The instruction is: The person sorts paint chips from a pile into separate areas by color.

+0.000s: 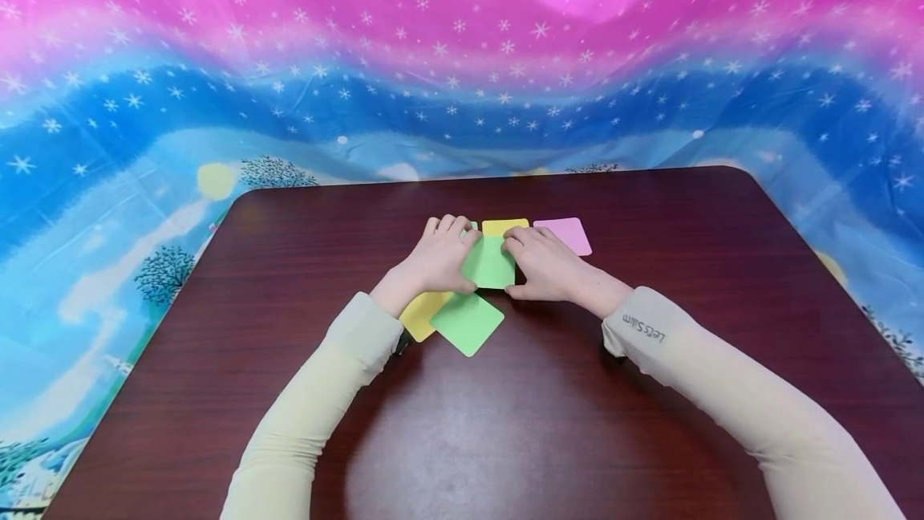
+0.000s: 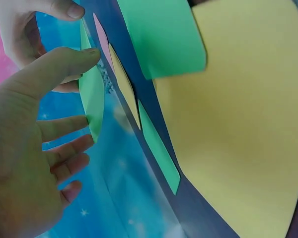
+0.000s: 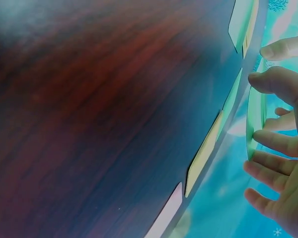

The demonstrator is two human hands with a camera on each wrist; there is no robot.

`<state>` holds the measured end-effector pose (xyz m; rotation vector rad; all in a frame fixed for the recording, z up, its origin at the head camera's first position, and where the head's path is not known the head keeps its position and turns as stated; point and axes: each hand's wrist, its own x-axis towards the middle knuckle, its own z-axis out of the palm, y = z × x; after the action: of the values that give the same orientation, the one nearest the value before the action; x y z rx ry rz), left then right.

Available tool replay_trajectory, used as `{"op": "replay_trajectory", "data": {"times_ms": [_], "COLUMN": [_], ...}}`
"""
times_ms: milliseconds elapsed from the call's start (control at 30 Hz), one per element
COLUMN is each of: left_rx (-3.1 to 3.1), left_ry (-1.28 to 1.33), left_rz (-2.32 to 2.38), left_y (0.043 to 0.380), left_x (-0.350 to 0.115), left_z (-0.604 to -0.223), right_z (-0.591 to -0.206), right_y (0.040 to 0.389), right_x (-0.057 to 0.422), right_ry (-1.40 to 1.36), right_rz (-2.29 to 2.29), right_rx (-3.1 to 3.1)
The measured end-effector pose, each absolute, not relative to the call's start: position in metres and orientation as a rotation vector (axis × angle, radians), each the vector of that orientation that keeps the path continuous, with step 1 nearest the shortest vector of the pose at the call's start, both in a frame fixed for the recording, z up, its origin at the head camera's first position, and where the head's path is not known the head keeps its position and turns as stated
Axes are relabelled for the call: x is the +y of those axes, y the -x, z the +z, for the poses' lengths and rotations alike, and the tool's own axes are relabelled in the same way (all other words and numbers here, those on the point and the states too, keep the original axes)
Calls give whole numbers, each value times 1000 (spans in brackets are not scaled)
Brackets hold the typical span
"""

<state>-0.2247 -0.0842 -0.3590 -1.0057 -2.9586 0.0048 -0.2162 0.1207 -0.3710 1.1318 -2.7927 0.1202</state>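
A rumpled pink and blue plastic cloth printed with snowflakes and trees [image 1: 144,127] fills the background and hangs around a dark reddish-brown wooden bench with rounded corners [image 1: 650,392]. Two forearms in pale cream sleeves [image 1: 729,392] reach in from the near edge toward the middle of the bench.

The left hand [image 1: 436,257] and the right hand [image 1: 547,267] meet over a light green square paper card [image 1: 490,263], which is held up off the bench between them, just above the middle of the card group. The left fingers [image 2: 64,126] are loosely spread along one edge of this card with the thumb against its face. The right fingers [image 3: 273,141] are also spread along the opposite edge, thumb pressed to the card, so both hands pinch it lightly from its two sides.

A second green square card [image 1: 467,323] lies flat on the bench just in front of the hands, turned like a diamond. It overlaps a yellow square card [image 1: 421,316] that pokes out from beneath the left wrist. Behind the hands, another yellow card [image 1: 504,225] shows as a narrow strip, and a pink square card [image 1: 568,233] lies just beside it to the right, near the right hand's knuckles.
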Motion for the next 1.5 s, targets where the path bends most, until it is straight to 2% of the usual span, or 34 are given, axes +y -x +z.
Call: {"op": "replay_trajectory", "data": {"times_ms": [1500], "left_rx": [-3072], "left_ry": [733], "left_rz": [-152], "left_y": [262], "left_x": [-124], "left_z": [-377], "right_z": [-383], "right_y": [270], "right_x": [74], "right_ry": [-1150], "right_rz": [419], "right_rx": [-3026]}}
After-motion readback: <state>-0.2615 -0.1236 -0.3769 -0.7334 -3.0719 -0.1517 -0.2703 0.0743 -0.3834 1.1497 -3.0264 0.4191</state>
